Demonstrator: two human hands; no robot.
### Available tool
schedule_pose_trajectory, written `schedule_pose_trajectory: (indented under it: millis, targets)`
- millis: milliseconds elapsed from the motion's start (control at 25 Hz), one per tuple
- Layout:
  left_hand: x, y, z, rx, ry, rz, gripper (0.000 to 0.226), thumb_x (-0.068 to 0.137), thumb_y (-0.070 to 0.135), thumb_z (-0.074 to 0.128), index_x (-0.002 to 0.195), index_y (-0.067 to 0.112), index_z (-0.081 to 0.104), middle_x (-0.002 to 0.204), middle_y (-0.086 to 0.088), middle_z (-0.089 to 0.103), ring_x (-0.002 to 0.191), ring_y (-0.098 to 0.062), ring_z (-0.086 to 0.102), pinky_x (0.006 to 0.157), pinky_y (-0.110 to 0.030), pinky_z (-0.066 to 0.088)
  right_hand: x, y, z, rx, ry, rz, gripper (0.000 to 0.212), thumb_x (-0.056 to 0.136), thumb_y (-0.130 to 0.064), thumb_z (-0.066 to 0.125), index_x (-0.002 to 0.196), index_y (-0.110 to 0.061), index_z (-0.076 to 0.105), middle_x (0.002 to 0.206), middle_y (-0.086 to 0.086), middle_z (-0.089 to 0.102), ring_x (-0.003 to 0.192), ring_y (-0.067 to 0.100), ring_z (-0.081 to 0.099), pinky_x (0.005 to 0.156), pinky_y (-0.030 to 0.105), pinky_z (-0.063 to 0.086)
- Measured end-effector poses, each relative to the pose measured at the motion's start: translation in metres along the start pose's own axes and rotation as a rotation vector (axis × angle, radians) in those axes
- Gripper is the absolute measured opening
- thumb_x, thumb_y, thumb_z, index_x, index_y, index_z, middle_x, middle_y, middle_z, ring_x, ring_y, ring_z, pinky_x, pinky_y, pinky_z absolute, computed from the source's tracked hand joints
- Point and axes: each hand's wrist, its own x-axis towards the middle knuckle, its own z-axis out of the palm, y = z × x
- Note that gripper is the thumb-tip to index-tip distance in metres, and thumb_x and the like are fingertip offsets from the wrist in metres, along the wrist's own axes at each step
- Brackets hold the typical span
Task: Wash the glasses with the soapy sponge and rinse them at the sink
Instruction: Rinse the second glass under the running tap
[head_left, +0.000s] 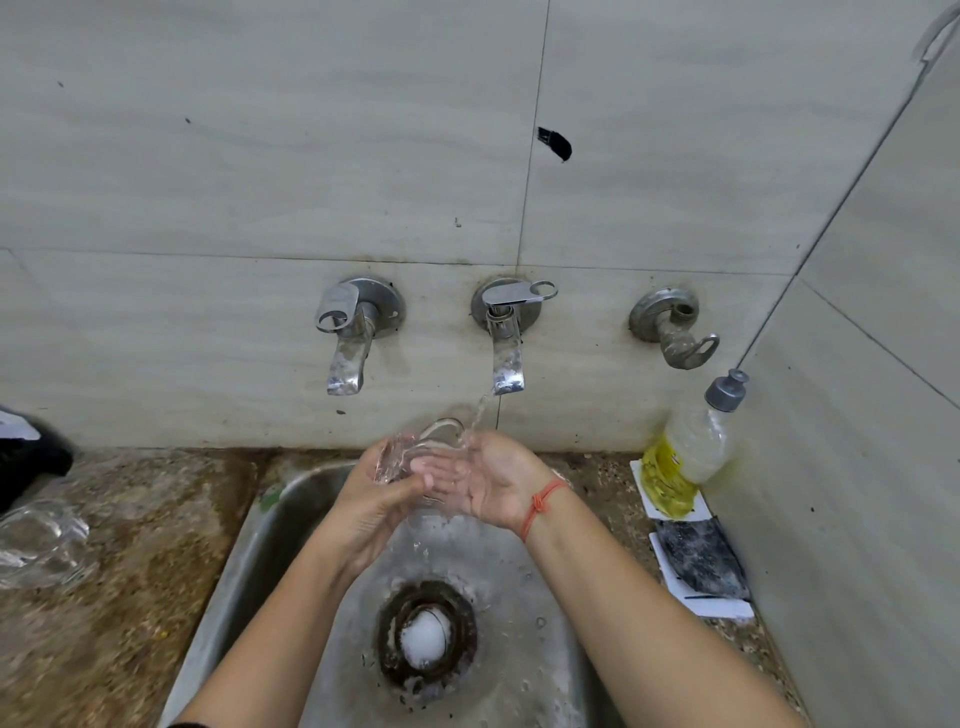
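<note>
Just below the running tap (504, 343), over the steel sink (249, 545), the clear glass (415, 448) lies tilted between both hands. The likely mishap is a slip, since the wet and perhaps still soapy glass could slide free and strike the sink under the tap, or its rim could knock the tap close above. The left hand (374, 493) curls its fingers round the glass's side, while the right hand (493, 483) lies palm up in the water stream (480, 410), fingers straight and relaxed, touching the glass rather than gripping it.
</note>
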Motion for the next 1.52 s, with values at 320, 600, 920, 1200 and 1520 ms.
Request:
schedule_pose_trajectory:
  millis: [320,600,920,1200,1520]
  targets:
    - [0.006,-0.003,0.014,-0.065,0.226,-0.053,0.052,0.082,0.021,0.069,0.125,-0.002,0.05,0.11,-0.026,0.066,0.086,-0.031,0.071,0.066,-0.037,0.059,0.0,0.005,0.017,-0.397,0.095,-0.279,0.037,0.1,-0.021,0.033,0.097,-0.007,0.067,0.096,0.013,0.07,0.086,0.023,0.065,0.083,0.035,0.05]
    - [0.007,0.0,0.027,-0.306,0.232,-0.329,0.044,0.088,0.043,0.059,0.106,0.004,0.065,0.083,-0.013,0.07,0.062,-0.021,0.069,0.05,-0.027,0.057,0.013,0.051,-0.024,-1.367,0.022,-0.988,0.036,0.097,-0.032,0.032,0.105,-0.009,0.059,0.105,0.009,0.066,0.099,0.026,0.06,0.092,0.042,0.045]
    - [0.01,-0.006,0.036,-0.374,0.123,-0.175,0.033,0.085,0.035,0.058,0.102,0.007,0.067,0.085,-0.01,0.073,0.075,-0.021,0.07,0.065,-0.033,0.059,0.003,0.044,-0.004,-1.248,0.412,-0.919,0.032,0.094,-0.026,0.035,0.096,-0.008,0.061,0.091,0.015,0.068,0.086,0.034,0.061,0.078,0.042,0.048]
    - [0.01,0.003,0.023,-0.264,0.11,-0.514,0.048,0.082,0.056,0.06,0.096,0.011,0.069,0.08,-0.007,0.065,0.051,-0.018,0.061,0.044,-0.024,0.05,-0.007,0.036,-0.052,-1.802,0.121,-1.439,0.018,0.094,-0.021,0.049,0.092,-0.011,0.064,0.096,0.003,0.07,0.1,0.017,0.062,0.108,0.036,0.036]
    - [0.008,-0.002,0.03,-0.408,-0.037,-0.312,0.032,0.073,0.04,0.073,0.09,0.013,0.076,0.099,-0.01,0.067,0.081,-0.022,0.068,0.068,-0.032,0.057,-0.016,0.036,-0.023,-1.552,0.173,-1.209,0.03,0.097,-0.03,0.039,0.105,-0.012,0.062,0.105,0.007,0.068,0.106,0.022,0.059,0.102,0.037,0.04]
